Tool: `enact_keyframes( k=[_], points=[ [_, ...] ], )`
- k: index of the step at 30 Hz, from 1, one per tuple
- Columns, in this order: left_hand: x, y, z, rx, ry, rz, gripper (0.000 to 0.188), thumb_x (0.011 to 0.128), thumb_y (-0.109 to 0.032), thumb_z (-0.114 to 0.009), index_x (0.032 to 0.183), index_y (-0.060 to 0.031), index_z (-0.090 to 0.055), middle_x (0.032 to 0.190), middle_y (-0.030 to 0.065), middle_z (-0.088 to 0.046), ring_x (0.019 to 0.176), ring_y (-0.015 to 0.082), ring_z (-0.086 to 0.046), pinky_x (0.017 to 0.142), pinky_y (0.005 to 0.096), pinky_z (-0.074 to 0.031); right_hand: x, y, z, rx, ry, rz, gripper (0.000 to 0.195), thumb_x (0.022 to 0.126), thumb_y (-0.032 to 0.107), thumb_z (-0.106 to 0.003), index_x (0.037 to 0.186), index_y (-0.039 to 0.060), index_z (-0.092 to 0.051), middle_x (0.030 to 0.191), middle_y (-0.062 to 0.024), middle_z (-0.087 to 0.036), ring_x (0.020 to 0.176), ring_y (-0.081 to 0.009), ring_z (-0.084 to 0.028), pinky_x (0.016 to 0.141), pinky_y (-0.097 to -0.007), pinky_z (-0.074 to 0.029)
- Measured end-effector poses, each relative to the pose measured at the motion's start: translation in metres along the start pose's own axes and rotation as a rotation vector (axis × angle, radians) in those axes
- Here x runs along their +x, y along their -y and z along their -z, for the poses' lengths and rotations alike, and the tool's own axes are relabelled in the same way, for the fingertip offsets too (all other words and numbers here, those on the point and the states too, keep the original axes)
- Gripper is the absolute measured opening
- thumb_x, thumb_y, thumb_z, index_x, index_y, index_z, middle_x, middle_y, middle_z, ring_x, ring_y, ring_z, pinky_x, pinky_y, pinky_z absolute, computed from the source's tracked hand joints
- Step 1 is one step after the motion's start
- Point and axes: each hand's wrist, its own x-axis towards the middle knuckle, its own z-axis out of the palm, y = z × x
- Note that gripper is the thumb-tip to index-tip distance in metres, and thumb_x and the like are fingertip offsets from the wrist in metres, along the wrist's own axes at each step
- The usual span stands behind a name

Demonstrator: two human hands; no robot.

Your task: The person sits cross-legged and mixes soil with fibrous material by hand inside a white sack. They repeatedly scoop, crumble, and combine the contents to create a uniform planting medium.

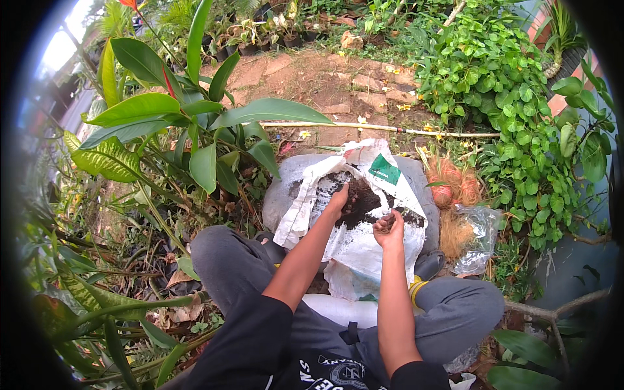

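A white woven sack (pixel 351 248) lies spread over a grey stone-like slab (pixel 279 207) before me. Dark soil (pixel 363 202) is heaped on the middle of the sack. My left hand (pixel 342 201) is at the left side of the heap, thumb up, its fingers partly hidden in or behind the soil. To the right, my right hand (pixel 389 228) is turned palm up over the sack, fingers curled around a small clump of soil (pixel 387 223) with what seem to be fine roots or stems. A green printed patch (pixel 385 169) marks the sack's upper right.
Brown fibre bundles with red string (pixel 442 192), loose fibre (pixel 454 234) and a clear plastic bag (pixel 480 239) lie right of the slab. A thin pale pole (pixel 341 125) lies beyond it. Broad-leaved plants (pixel 202 165) crowd the left; a leafy bush (pixel 521 161) stands right.
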Motion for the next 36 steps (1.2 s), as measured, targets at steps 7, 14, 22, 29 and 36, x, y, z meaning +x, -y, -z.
enact_keyframes(
  k=[7, 14, 22, 29, 36],
  points=[
    [-0.025, -0.010, -0.008, -0.295, -0.079, -0.089, 0.049, 0.093, -0.052, -0.039, 0.087, -0.0115, -0.064, 0.063, -0.0011, -0.051, 0.050, 0.0113, -0.042, 0.047, 0.0285, -0.036, 0.016, -0.029, -0.008, 0.192, -0.079, 0.028, 0.030, 0.086, 0.029, -0.059, 0.063, 0.0125, -0.049, 0.055, 0.0026, -0.048, 0.049, -0.0134, -0.045, 0.051, -0.0288, -0.038],
    [-0.062, -0.026, -0.049, -0.344, -0.094, -0.202, 0.040, 0.095, -0.039, -0.040, 0.088, -0.0064, -0.063, 0.069, 0.0048, -0.059, 0.054, 0.0137, -0.054, 0.048, 0.0291, -0.045, 0.020, -0.039, -0.014, 0.299, 0.012, 0.051, 0.037, 0.093, 0.032, -0.051, 0.065, 0.0082, -0.049, 0.058, -0.0031, -0.050, 0.056, -0.0204, -0.051, 0.069, -0.0391, -0.051],
    [-0.054, -0.025, -0.060, -0.285, -0.149, -0.335, 0.034, 0.096, -0.029, -0.038, 0.095, -0.0006, -0.056, 0.078, 0.0097, -0.055, 0.056, 0.0197, -0.054, 0.049, 0.0329, -0.052, 0.027, -0.039, -0.018, 0.346, 0.042, 0.058, 0.025, 0.095, 0.030, -0.044, 0.089, 0.0061, -0.049, 0.070, -0.0039, -0.052, 0.075, -0.0258, -0.059, 0.077, -0.0424, -0.052],
    [-0.033, -0.015, -0.041, -0.218, -0.322, -0.438, 0.034, 0.090, -0.027, -0.042, 0.086, -0.0012, -0.064, 0.075, 0.0078, -0.062, 0.062, 0.0164, -0.055, 0.059, 0.0306, -0.047, 0.019, -0.060, -0.030, 0.312, 0.041, 0.034, 0.021, 0.093, 0.028, -0.045, 0.083, 0.0096, -0.046, 0.072, -0.0033, -0.050, 0.074, -0.0234, -0.056, 0.077, -0.0404, -0.052],
    [-0.067, -0.026, -0.059, 0.116, -0.313, -0.692, 0.033, 0.090, -0.024, -0.047, 0.084, 0.0017, -0.066, 0.074, 0.0129, -0.066, 0.067, 0.0186, -0.059, 0.067, 0.0327, -0.046, 0.038, -0.062, -0.025, 0.084, 0.104, 0.073, 0.029, 0.094, 0.033, -0.044, 0.106, 0.0086, -0.054, 0.100, -0.0070, -0.059, 0.095, -0.0228, -0.058, 0.085, -0.0381, -0.048]
  ],
)
